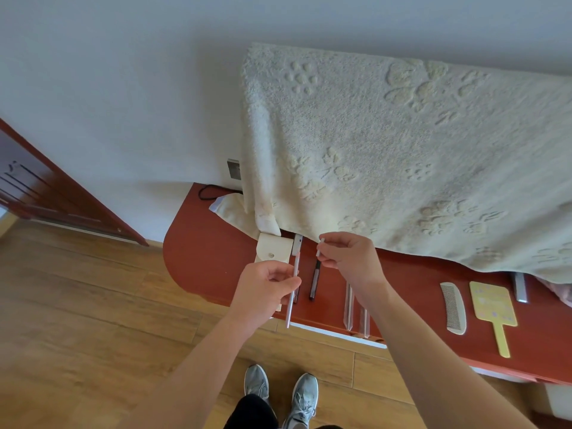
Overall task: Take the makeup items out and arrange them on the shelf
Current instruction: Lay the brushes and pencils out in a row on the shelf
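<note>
**A:** What is the left hand (266, 286) doing?

**B:** Thumb and fingers pinch a slim makeup pencil (290, 308) near its upper half. It sits over the front edge of the red shelf (216, 258), with its lower end out above the wooden floor (93, 305). The right hand (349, 258) pinches a small white piece (320, 246), probably the cap, just above the shelf.

**A:** What could go wrong?

**B:** The grip looks light and the barrel smooth. If it slips, I'd expect it to land on the floor. The small piece could drop and roll under the hem of the fleece blanket (402, 150) close behind. A bare tip might also mark that fabric.

**A:** And when it's laid down?

**B:** It's round, so it may roll into the black pencil (315, 283) or the clear tubes (349, 305) near the edge. The cream pouch (274, 250) crowds the left side.

**A:** How does it look?

**B:** It's long, straight, glossy and pale pinkish-silver. I can't make out its tip.
</note>
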